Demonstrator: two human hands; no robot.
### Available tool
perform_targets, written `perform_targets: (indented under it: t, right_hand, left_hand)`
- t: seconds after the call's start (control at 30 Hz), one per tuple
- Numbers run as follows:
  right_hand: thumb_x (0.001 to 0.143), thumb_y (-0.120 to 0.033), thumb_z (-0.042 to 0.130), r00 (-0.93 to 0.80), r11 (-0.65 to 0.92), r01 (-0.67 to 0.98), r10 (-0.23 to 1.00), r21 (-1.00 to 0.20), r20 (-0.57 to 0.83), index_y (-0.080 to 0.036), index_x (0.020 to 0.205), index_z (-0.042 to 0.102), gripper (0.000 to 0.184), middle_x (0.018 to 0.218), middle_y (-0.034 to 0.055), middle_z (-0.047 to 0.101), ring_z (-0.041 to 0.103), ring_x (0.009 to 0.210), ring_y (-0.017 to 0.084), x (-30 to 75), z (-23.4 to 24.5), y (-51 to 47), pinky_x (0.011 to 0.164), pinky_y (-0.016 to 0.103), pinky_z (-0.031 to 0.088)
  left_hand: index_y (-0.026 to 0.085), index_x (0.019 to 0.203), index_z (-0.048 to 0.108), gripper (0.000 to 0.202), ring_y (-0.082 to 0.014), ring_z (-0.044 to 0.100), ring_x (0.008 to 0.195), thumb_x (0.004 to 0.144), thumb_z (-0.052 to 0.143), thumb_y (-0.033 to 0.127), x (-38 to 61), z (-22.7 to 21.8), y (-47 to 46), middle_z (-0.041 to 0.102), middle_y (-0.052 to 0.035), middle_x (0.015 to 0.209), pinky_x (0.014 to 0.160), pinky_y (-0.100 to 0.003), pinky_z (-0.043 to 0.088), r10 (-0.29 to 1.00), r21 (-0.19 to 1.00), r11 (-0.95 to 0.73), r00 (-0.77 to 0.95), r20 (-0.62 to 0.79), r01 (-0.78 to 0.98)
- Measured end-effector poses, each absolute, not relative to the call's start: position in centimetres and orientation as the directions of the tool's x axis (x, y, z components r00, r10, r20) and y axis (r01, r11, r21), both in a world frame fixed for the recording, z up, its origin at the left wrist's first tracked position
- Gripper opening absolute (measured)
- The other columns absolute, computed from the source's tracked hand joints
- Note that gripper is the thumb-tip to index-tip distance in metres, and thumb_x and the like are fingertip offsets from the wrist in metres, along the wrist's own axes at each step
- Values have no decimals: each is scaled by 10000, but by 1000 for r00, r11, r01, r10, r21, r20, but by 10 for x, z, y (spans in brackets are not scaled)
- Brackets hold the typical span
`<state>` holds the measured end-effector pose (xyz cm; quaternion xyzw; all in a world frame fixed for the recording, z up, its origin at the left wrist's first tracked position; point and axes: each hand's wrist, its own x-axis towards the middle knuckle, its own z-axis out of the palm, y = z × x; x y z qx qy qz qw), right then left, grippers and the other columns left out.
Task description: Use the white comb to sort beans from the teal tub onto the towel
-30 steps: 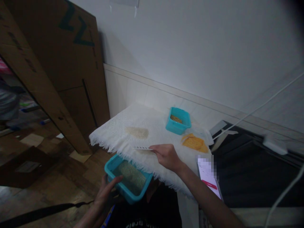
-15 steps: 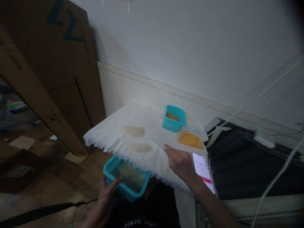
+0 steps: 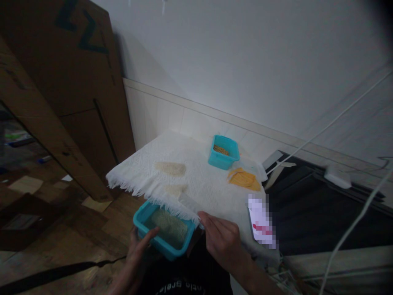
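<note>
My left hand (image 3: 138, 252) grips a teal tub (image 3: 164, 229) of pale grain below the near edge of a white cloth (image 3: 196, 180) on a small table. My right hand (image 3: 222, 239) is at the cloth's near edge, its fingers pinched on a thin white strip (image 3: 188, 203) that reaches toward a small pale grain pile (image 3: 175, 189). A larger pale pile (image 3: 170, 168) lies farther back. A second teal tub (image 3: 223, 152) with brown grain and an orange heap (image 3: 245, 179) sit at the far right.
A phone (image 3: 259, 221) with a lit screen lies at the cloth's right edge. Large cardboard boxes (image 3: 61, 82) lean at the left. A dark surface (image 3: 322, 213) and white cables (image 3: 337, 119) are at the right. Wooden floor lies below.
My right hand has pulled back from the middle of the cloth to its near edge with the white strip. The small pile now lies closer to the edge. My left hand keeps the tub still.
</note>
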<state>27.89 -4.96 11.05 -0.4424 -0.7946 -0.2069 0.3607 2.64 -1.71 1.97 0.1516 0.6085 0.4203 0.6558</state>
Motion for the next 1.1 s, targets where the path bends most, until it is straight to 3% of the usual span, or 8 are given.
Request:
perform_targets:
  t: [0.2, 0.43, 0.6, 0.7, 0.8, 0.93, 1.1]
  right_hand:
    - [1098, -31, 589, -304, 455, 890, 527, 39, 794, -124, 1221, 781, 246, 945, 92, 905, 857, 710, 167, 296, 119, -41, 704, 228, 688]
    - [1058, 9, 469, -375, 472, 877, 553, 91, 744, -74, 1206, 798, 371, 991, 124, 908, 879, 791, 188, 279, 114, -52, 703, 253, 690]
    - [1045, 48, 393, -411, 484, 864, 512, 141, 755, -54, 1177, 802, 441, 996, 130, 911, 889, 817, 193, 251, 112, -69, 668, 261, 677]
    - [1078, 21, 404, -416, 511, 847, 470, 145, 779, -47, 1164, 801, 412, 988, 135, 912, 888, 804, 201, 241, 115, -79, 635, 275, 671]
    - [1095, -2, 445, -395, 548, 832, 477, 85, 785, -54, 1207, 802, 378, 988, 131, 911, 881, 809, 183, 246, 123, -75, 681, 256, 682]
    - [1080, -11, 563, -354, 535, 843, 469, 59, 809, -105, 1201, 822, 301, 1016, 122, 913, 883, 855, 175, 279, 132, -35, 801, 233, 696]
    - [1079, -53, 604, -340, 443, 890, 495, 105, 800, -121, 1120, 865, 273, 891, 102, 900, 831, 653, 165, 311, 116, 19, 629, 215, 637]
  left_hand:
    - [374, 1544, 470, 896, -313, 812, 889, 808, 982, 359, 23, 16, -16, 739, -103, 1264, 689, -472, 706, 751, 733, 575, -119, -649, -363]
    - [389, 1541, 500, 869, -336, 833, 975, 814, 967, 292, 27, 16, -12, 750, -100, 1274, 681, -417, 696, 736, 727, 570, -155, -659, -383]
    - [380, 1563, 491, 945, -296, 812, 807, 767, 998, 348, 26, 19, -10, 761, -72, 1160, 634, -416, 681, 728, 726, 589, -158, -667, -355]
    - [364, 1597, 451, 1028, -293, 809, 815, 744, 1022, 422, 21, 25, -13, 743, -87, 1183, 659, -430, 692, 768, 742, 568, -97, -633, -355]
    - [357, 1616, 427, 1057, -301, 814, 847, 746, 1024, 432, 18, 29, -15, 730, -102, 1216, 692, -448, 705, 777, 745, 564, -78, -625, -356]
    - [359, 1633, 391, 1073, -238, 765, 717, 760, 1013, 401, 16, 29, -13, 731, -79, 1178, 667, -436, 692, 769, 741, 570, -86, -633, -356]
    - [369, 1615, 409, 1003, -235, 758, 681, 800, 994, 367, 14, 31, -9, 739, -51, 1087, 664, -430, 679, 758, 731, 576, -96, -645, -366]
